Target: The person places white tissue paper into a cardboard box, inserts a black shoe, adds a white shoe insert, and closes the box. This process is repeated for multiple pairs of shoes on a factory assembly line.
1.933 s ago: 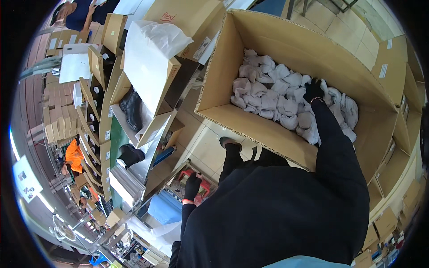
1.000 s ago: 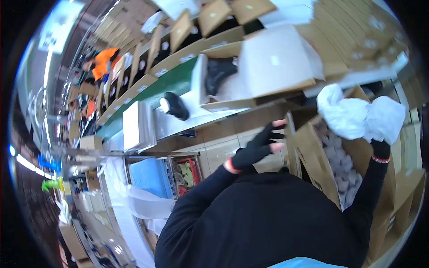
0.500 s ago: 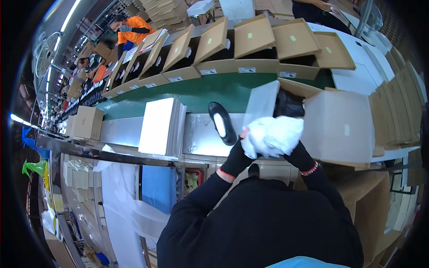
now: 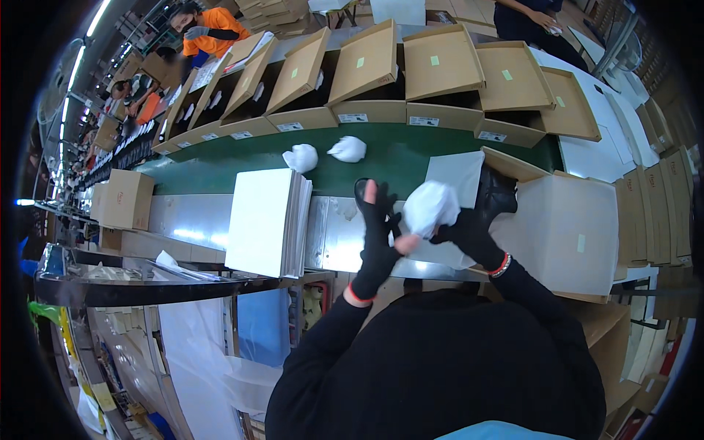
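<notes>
My right hand (image 4: 473, 236), in a black fingerless glove, is closed on a crumpled white paper wad (image 4: 430, 208). To its left, my gloved left hand (image 4: 378, 242) has its thumb and fingers spread and holds nothing. It reaches over a black shoe (image 4: 359, 192), which it mostly hides; whether they touch I cannot tell. Beside my right hand stands an open shoebox (image 4: 512, 163) lined with white paper (image 4: 456, 173). Another black shoe (image 4: 500, 192) lies inside it, partly covered by my hand.
Two white paper wads (image 4: 301, 158) lie on the green conveyor belt (image 4: 242, 165). A stack of white sheets (image 4: 264, 220) stands left of my hands. Several open cardboard boxes (image 4: 444, 114) line the belt's far side. A person in orange (image 4: 220, 33) works at the far left.
My left hand has let go of the paper wad and moved up and left over the shoe. My right hand keeps the wad. Two more wads now show on the belt.
</notes>
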A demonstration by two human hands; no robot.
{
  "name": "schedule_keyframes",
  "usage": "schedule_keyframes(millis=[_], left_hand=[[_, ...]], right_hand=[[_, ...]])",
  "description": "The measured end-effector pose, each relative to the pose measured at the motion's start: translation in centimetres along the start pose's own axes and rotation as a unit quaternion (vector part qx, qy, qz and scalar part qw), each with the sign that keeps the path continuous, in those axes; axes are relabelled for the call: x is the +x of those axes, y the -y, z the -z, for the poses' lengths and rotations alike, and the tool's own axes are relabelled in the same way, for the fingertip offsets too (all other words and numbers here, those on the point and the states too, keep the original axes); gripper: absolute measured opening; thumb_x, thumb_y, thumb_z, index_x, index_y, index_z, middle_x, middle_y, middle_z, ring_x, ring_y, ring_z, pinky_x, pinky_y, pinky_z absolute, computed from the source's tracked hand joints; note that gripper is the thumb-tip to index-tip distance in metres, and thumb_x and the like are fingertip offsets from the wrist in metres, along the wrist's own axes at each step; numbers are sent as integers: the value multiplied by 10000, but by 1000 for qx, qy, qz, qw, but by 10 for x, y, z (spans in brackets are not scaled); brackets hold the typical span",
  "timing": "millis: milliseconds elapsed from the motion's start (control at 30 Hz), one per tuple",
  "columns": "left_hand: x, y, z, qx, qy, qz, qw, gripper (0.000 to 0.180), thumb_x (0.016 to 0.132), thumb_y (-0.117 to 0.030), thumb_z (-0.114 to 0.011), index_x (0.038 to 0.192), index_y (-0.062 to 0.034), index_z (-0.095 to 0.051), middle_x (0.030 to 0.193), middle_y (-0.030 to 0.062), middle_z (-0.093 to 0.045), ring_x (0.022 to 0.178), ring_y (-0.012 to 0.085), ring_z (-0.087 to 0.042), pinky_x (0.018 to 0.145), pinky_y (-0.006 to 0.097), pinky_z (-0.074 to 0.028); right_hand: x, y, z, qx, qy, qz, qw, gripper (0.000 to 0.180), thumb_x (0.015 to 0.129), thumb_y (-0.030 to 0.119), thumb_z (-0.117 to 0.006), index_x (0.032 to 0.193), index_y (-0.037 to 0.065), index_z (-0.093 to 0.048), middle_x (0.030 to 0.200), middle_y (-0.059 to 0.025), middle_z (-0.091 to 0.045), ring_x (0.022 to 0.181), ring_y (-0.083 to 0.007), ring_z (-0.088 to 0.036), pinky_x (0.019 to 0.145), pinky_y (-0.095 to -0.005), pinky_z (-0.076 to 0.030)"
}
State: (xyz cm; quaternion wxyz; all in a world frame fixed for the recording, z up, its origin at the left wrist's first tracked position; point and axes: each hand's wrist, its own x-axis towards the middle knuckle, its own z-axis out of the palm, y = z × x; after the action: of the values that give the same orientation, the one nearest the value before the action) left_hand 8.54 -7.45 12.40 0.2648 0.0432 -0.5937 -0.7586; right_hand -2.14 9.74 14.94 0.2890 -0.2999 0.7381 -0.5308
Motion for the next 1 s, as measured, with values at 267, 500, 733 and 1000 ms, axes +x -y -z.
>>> schedule_keyframes(millis=[267, 500, 733, 1000], left_hand=[[1, -19, -43, 159, 134, -3, 978, 586, 846, -100, -658, 1363, -17, -393, 1233, 145, -526, 1120, 238, -535, 968, 328, -405], [-11, 1, -100, -49, 228, 156, 960, 836, 863, -350, -642, 1474, -8, -185, 1426, 131, -393, 1298, 237, -400, 1074, 336, -292], [-12, 38, -130, 37, 411, 312, 856, 830, 800, -281, -731, 1455, -25, -290, 1328, 119, -508, 1214, 201, -481, 1022, 325, -366], [-9, 101, -151, 505, 399, 34, 765, 577, 631, -273, -805, 1139, -120, -579, 1095, 114, -624, 932, 320, -621, 771, 404, -460]], right_hand=[[-26, -5, 21, 206, 50, -49, 976, 669, 811, 119, -693, 1377, 45, -343, 1224, -99, -522, 1042, -194, -580, 778, -320, -543], [-66, -26, 68, -2, -91, 56, 994, 476, 787, 52, -677, 1238, 53, -529, 1132, -95, -626, 1060, -173, -598, 862, -304, -483], [-101, -53, 115, -26, 34, 107, 993, 461, 745, 6, -680, 1188, 40, -557, 1103, -112, -634, 1042, -219, -617, 894, -316, -471], [-67, -124, 186, -249, 40, 162, 954, 863, 650, 46, -764, 1415, 122, -372, 1356, -148, -468, 1240, -313, -473, 1028, -395, -407]])
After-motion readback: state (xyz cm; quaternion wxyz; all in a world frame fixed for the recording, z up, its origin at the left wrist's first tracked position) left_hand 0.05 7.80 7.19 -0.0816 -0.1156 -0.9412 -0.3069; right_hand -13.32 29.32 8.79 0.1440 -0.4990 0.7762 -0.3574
